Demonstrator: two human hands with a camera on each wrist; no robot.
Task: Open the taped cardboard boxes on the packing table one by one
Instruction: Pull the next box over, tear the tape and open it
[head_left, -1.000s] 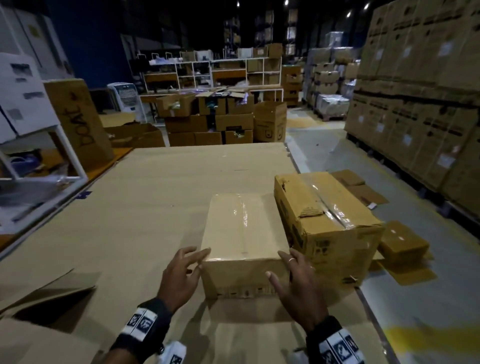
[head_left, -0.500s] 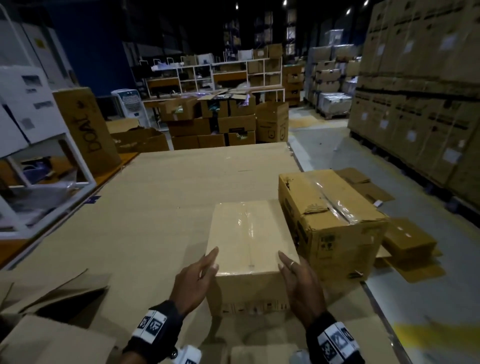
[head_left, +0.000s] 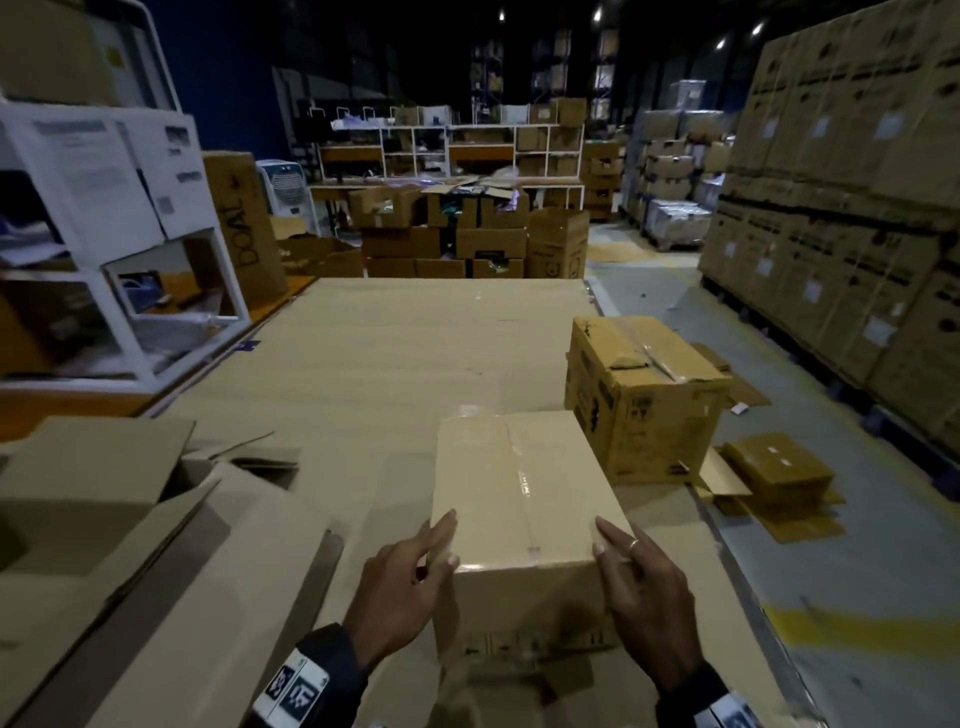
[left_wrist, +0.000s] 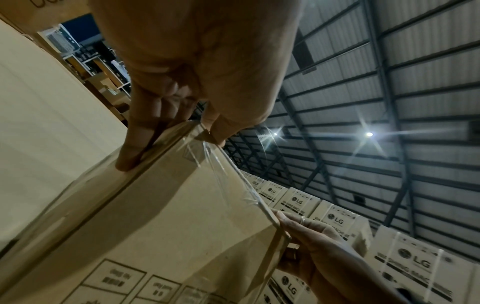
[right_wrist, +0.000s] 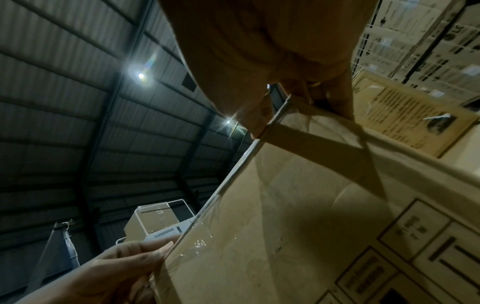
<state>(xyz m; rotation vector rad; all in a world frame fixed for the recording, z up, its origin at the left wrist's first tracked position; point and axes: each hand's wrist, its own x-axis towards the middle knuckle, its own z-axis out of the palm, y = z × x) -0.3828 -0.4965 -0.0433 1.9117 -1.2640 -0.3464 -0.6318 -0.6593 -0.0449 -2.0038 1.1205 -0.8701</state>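
Now the pale taped box (head_left: 519, 499) sits nearer the front edge of the desk (head_left: 363, 374) than a second ago, and it has parted from the darker taped box (head_left: 644, 395), which stands farther off to the right; earlier the two were side by side, nearly touching. The left hand (head_left: 400, 587) is on the near-left top corner, its fingers (left_wrist: 135, 144) lying straight down the left wall and the thumb on top, pressing rather than clutching. The right hand (head_left: 649, 603) mirrors it at the near-right corner, its straightened fingers (head_left: 615, 540) flat against the right wall, a ring showing on one. Neither hand curls round anything; both are released and steadying the carton between them. A strip of clear tape (head_left: 519, 483) runs along the top seam and folds over the near end, unbroken as far as the head view shows. To the left, an already opened carton (head_left: 104, 499) lies with flaps spread. Pulling the pale box close probably means it is the one to be opened next: it now lies within easy reach, and the likely move is finding the tape's end on the near face.
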